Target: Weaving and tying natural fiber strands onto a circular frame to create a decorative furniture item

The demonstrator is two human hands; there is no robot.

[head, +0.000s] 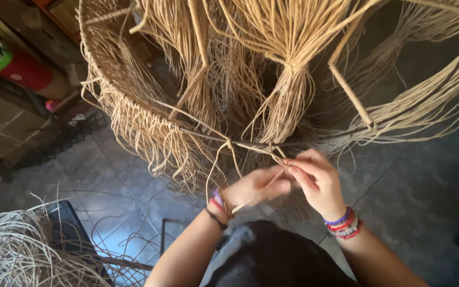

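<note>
at the wire ring (320, 142), left hand (253, 188) and right hand (317, 180) pinch a straw strand (278, 159).

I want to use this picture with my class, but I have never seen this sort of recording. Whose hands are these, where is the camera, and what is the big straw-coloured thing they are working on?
There is no machine here. The single picture comes from a camera worn on a person's head, looking down at their own two bare hands. The left hand and right hand meet at one thin straw-coloured strand, pinching it where it loops over a round frame ring. That ring belongs to a large frame wrapped in cord and hung with long bundles of fibre. More loose fibre is heaped at lower left, above a grey tiled floor. Both wrists wear beaded bracelets.
</note>
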